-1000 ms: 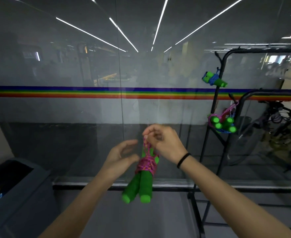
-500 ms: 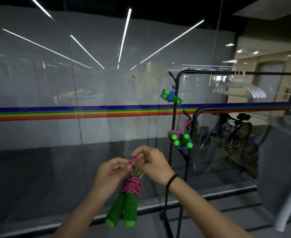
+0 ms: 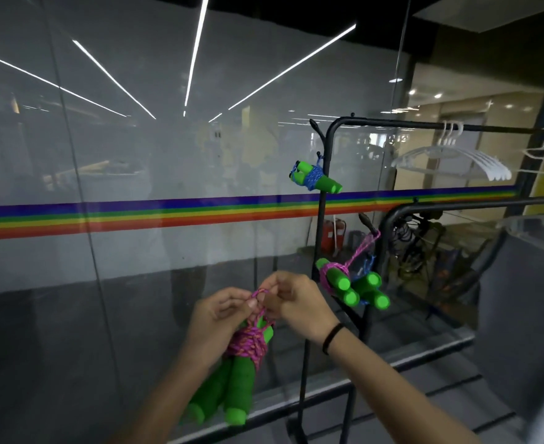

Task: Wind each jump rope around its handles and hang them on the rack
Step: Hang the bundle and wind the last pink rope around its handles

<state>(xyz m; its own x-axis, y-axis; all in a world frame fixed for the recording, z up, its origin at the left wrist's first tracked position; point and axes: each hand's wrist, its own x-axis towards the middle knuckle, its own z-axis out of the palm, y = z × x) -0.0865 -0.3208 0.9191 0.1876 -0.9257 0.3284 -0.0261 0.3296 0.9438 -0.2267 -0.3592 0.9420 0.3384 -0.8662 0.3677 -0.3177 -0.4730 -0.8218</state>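
A pink jump rope (image 3: 248, 346) is wound around its two green foam handles, which hang downward in front of me. My left hand (image 3: 219, 315) and my right hand (image 3: 299, 302) both pinch the small pink loop at the top of the bundle. To the right stands the black rack (image 3: 323, 200). A blue-wound rope bundle (image 3: 315, 176) hangs on an upper hook. Lower down, a pink-wound bundle (image 3: 336, 280) and another green-handled bundle with blue rope (image 3: 371, 288) hang together from a side hook.
A glass wall (image 3: 136, 187) with a rainbow stripe runs right behind the rack. White clothes hangers (image 3: 450, 158) hang on the rack's top bar at the right. A second black rail (image 3: 456, 205) curves lower right, with a grey bin or panel (image 3: 527, 315) beyond it.
My view has swung right and nearer the rack. My left hand, open a second ago, has closed on the loop beside my right hand. The bundle stays hanging from both.
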